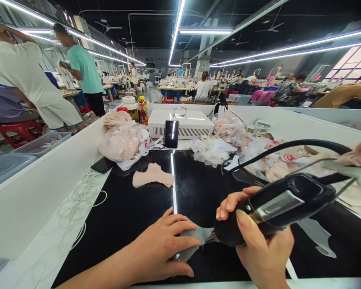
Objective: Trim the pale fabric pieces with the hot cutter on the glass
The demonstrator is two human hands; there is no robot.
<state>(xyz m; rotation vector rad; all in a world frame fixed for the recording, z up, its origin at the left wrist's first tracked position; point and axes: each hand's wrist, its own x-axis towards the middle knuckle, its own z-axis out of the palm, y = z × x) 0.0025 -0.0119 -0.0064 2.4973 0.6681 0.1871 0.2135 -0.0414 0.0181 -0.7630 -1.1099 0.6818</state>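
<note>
My left hand (168,245) lies with its fingers spread on a thin translucent sheet (191,251) on the black tabletop (108,224). My right hand (258,237) is wrapped round a black handheld power tool (276,204) with a cable. The tool's metal tip touches the sheet's right side, just beyond my left fingertips. A beige fabric piece (153,175) lies flat farther back. Another translucent strip (317,237) lies to the right, partly behind the tool.
A white metal box (182,122) stands at the back with a phone (171,133) before it. Bagged beige fabric (120,140) is at back left, more at back right. Looped white cord (81,200) lines the left edge. White walls (48,168) border the table; people stand beyond.
</note>
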